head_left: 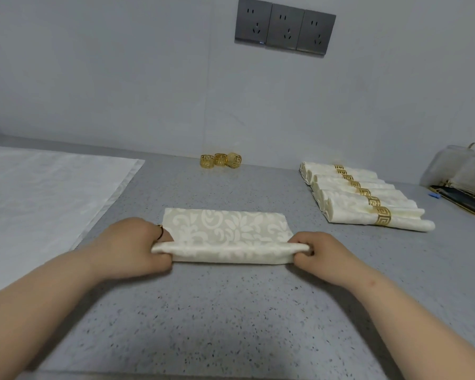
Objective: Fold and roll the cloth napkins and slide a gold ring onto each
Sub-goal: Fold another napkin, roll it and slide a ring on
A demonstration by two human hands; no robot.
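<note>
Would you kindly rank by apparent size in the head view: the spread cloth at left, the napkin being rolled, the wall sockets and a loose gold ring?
Largest: spread cloth, though cut off by the frame.
Next: napkin being rolled.
Then: wall sockets, nearly alike but farther off, so unsure.
Smallest: loose gold ring.
</note>
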